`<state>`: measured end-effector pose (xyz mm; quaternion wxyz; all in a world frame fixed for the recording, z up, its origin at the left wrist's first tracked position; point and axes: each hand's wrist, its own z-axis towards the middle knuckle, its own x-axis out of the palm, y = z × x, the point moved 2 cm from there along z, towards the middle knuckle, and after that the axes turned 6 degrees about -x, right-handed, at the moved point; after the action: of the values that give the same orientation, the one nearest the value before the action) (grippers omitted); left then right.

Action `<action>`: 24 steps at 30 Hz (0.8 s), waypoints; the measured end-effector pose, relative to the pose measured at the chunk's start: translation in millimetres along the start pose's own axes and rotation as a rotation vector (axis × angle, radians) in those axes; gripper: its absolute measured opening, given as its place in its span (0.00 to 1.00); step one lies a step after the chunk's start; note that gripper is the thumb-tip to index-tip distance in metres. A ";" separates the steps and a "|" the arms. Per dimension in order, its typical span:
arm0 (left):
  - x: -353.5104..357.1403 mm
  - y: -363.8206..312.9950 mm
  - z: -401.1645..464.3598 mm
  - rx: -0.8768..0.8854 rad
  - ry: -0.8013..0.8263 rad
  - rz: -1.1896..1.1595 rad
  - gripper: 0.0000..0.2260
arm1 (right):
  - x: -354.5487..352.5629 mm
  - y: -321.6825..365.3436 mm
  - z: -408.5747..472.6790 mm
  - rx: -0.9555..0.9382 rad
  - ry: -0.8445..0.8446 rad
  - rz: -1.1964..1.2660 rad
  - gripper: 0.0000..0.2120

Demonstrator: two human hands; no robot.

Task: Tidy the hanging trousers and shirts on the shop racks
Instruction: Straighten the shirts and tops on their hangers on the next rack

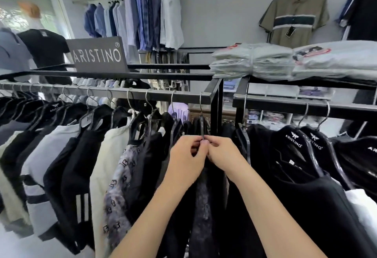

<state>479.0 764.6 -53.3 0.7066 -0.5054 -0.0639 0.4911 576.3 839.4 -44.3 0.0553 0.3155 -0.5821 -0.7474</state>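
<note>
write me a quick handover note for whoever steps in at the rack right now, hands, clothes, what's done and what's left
Left hand: fingers curled, pinching the front of the dark garment just below its hanger.
Right hand: same grip, fingertips meeting the left hand's at that spot.
That hanger is the last one on the left rail, next to the corner post.
The shirts further left hang in an evenly spaced row and look sorted.
Left to do: finish straightening this garment, then likely the black tops on the right rail. The folded packs on top are untouched.
</note>
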 end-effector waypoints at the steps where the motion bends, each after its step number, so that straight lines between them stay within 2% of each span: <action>1: 3.0 -1.7 -9.1 -0.101 0.139 -0.072 0.15 | 1.5 -2.0 -0.9 0.017 0.042 0.064 0.13; 3: 1.7 6.3 -17.3 -0.275 0.322 -0.123 0.20 | 1.3 -2.0 -3.9 0.058 0.096 0.219 0.16; 5: -8.9 17.1 -16.9 -0.321 0.404 -0.061 0.28 | -4.8 1.0 -8.2 0.139 0.092 0.339 0.15; 7: -24.8 21.9 -10.1 -0.301 0.376 0.063 0.26 | -11.2 -1.2 -10.0 0.191 0.051 0.350 0.15; 11: -47.5 30.1 1.9 -0.275 0.308 0.213 0.22 | -23.7 -16.4 -12.1 0.199 -0.043 0.049 0.22; 15: -45.3 32.7 1.7 -0.264 0.313 0.245 0.22 | -28.3 -22.9 -11.8 0.190 -0.082 0.060 0.26; 20: -29.4 31.0 -2.3 -0.169 0.368 0.247 0.24 | -23.2 -20.8 -11.8 0.176 -0.057 0.079 0.25; 24: -24.6 26.7 -8.6 -0.163 0.384 0.238 0.26 | -15.2 -1.9 -20.6 0.026 -0.119 0.064 0.21</action>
<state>454.7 740.5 -68.2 0.5998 -0.6489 0.0921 0.4591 599.9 829.6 -42.4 0.0404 0.2524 -0.6038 -0.7550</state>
